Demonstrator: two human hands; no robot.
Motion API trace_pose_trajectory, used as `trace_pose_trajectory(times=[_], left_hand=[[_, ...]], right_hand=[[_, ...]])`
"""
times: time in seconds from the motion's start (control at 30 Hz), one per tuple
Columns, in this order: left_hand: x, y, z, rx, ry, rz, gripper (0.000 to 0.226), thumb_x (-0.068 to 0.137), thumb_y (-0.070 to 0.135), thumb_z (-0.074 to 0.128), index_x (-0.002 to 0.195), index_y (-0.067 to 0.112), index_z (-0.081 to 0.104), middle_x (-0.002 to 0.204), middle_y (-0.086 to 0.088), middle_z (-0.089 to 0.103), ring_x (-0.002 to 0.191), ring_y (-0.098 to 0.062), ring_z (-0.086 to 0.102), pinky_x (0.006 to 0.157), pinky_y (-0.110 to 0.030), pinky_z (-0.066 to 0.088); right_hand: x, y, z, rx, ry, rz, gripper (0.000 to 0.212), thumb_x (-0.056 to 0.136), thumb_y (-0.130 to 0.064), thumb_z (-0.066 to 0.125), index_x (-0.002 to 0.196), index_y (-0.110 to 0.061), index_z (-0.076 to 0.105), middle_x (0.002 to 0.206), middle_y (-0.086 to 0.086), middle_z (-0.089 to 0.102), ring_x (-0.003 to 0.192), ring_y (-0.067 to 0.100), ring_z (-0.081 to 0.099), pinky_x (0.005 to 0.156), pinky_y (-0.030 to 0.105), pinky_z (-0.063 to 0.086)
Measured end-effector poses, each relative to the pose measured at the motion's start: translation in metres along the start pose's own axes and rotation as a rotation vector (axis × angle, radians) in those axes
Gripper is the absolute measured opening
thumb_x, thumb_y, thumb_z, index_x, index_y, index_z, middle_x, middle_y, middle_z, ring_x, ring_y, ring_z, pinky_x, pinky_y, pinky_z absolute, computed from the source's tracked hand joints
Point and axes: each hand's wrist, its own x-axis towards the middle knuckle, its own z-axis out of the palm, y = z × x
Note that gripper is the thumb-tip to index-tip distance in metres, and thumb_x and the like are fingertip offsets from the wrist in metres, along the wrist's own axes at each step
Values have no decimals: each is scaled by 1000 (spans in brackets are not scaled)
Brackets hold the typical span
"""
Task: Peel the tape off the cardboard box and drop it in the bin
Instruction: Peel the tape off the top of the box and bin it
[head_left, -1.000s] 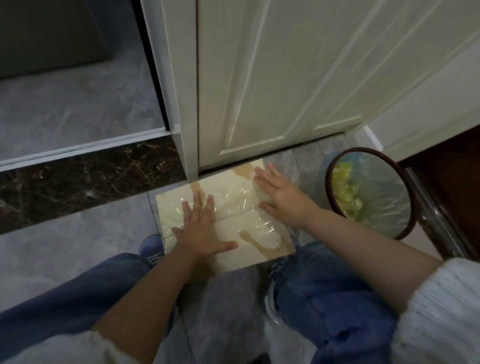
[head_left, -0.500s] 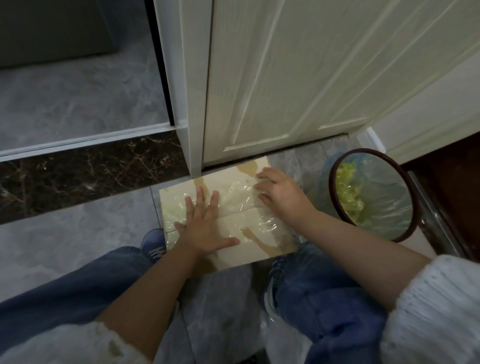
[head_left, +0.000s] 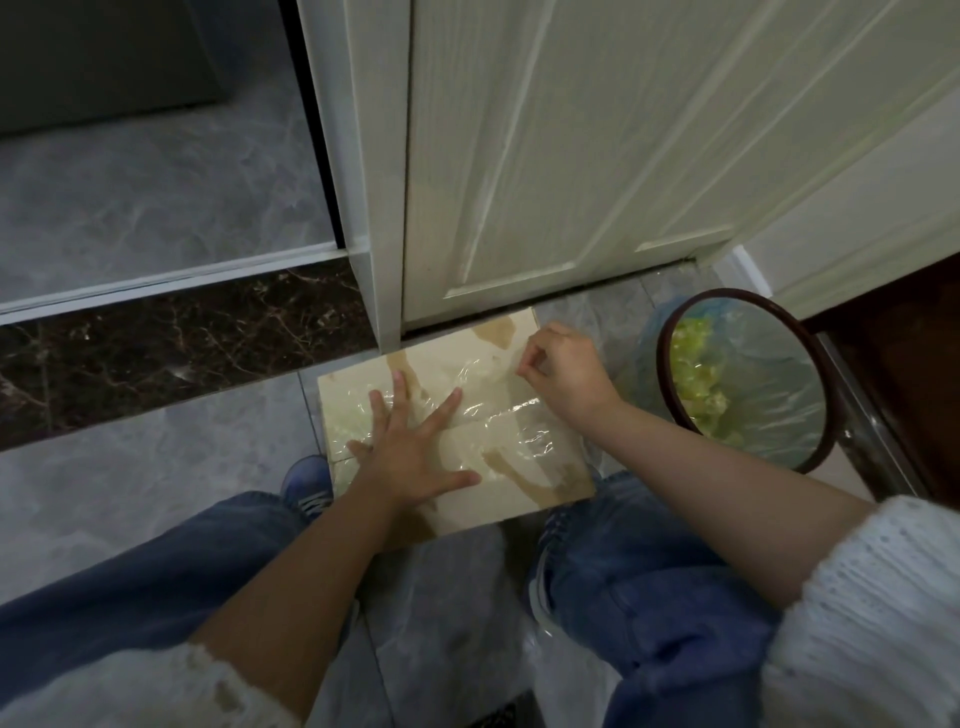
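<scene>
Tape (head_left: 483, 400) lies under right-hand fingers (head_left: 527, 370), on box (head_left: 498, 499).

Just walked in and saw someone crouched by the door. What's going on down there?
A person is crouching over a flat cardboard box on the floor, working at the clear tape on it. The left hand presses flat on the box with fingers spread, while the right hand has its fingertips curled at the tape near the far right corner, seemingly picking at an edge. The tape looks mostly stuck down. A lined bin stands just to the right.
</scene>
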Motion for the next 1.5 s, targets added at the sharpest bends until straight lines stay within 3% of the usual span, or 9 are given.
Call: trace_pose_trajectory(times=[0.43, 0.53, 0.7, 0.83, 0.93, 1.03, 1.27, 1.4, 1.5], left_hand=[[2, 3, 3, -12, 10, -8, 113, 73, 76, 70, 149, 65, -12, 155, 6, -49, 147, -38, -36, 112, -80, 7], [2, 1, 4, -13, 13, -6, 113, 73, 77, 70, 147, 67, -14, 155, 7, -49, 147, -38, -36, 111, -80, 6], [1, 3, 2, -14, -3, -12, 112, 74, 77, 69, 148, 66, -14, 155, 6, -49, 147, -38, -37, 112, -80, 6], [1, 1, 1, -24, -14, -5, 112, 74, 77, 70, 148, 66, -13, 154, 6, -50, 147, -38, -37, 112, -80, 7], [2, 0, 2, -12, -11, -7, 112, 73, 79, 69, 147, 67, -15, 153, 7, -51, 147, -38, -37, 112, -80, 7], [3, 0, 2, -11, -11, -10, 113, 73, 78, 69, 147, 67, -15, 154, 6, -51, 147, -38, -36, 112, -80, 8], [2, 2, 2, -9, -6, -11, 113, 73, 77, 70, 146, 68, -16, 155, 5, -49, 147, -39, -36, 112, -80, 9], [3, 2, 2, 2, -9, -9, 113, 74, 77, 69, 146, 67, -17, 155, 5, -50, 147, -39, -36, 113, -81, 9], [3, -1, 3, -5, -18, -15, 114, 72, 78, 70, 146, 68, -16, 154, 5, -51, 147, -39, -37, 112, -81, 8]], right_hand=[[-14, -7, -13, 110, -139, 15, 12, 91, -6, 63, 85, -14, 56, 87, 2, 74, 88, 16, 70, 79, 27, 53], [-15, -5, -8, -15, -111, -50, 6, 92, -13, 63, 96, -13, 58, 84, 1, 72, 81, 19, 67, 76, 37, 54], [-18, -12, -3, -99, -246, -138, 35, 96, -13, 53, 124, -27, 39, 91, 3, 68, 78, 24, 65, 70, 42, 56], [-15, -6, -7, -143, -317, -169, 32, 85, -13, 66, 118, -14, 63, 92, -7, 55, 80, 16, 59, 85, 39, 55], [-13, 0, -11, -240, -470, -159, 55, 79, -7, 69, 132, -11, 61, 129, 0, 57, 92, 12, 58, 95, 23, 48], [-9, -2, -19, -381, -556, -248, 55, 84, 5, 64, 137, -6, 58, 156, 5, 33, 96, 8, 51, 84, 12, 38], [-6, -5, -12, -712, -484, -341, 21, 90, -2, 61, 104, -11, 73, 114, 2, 51, 84, 22, 62, 75, 35, 55], [-11, -3, -15, -839, -365, -419, 15, 81, -17, 70, 84, -29, 77, 94, -9, 62, 70, 16, 60, 85, 38, 30], [-12, 1, -18, -818, -237, -559, 11, 70, -19, 80, 67, -28, 76, 77, -10, 64, 62, 16, 56, 80, 38, 28]])
